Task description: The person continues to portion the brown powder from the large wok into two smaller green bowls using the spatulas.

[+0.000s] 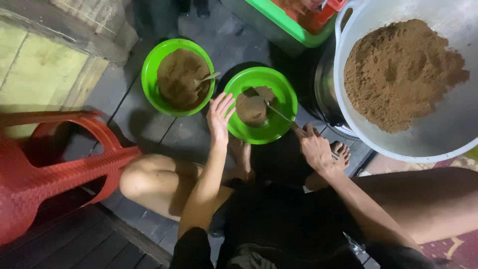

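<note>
Bowl (279, 94) steadied by flat, open left hand (219, 117) — right hand (314, 147) pinched spoon (279, 113); gentle scooping seemed wise.

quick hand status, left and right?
Left hand: open, fingers on the rim of the near green bowl.
Right hand: closed on the spoon handle.

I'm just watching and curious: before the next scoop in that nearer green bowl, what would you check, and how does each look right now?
1. Left hand steadies the nearer green bowl at its rim: ok.
2. Right hand grips the spoon: ok.
3. Spoon tip is in the brown powder: ok.
4. Bowl sits flat on the floor: ok.
5. Room left in the bowl: ok.
6. Powder moisture: cannot tell.
</note>
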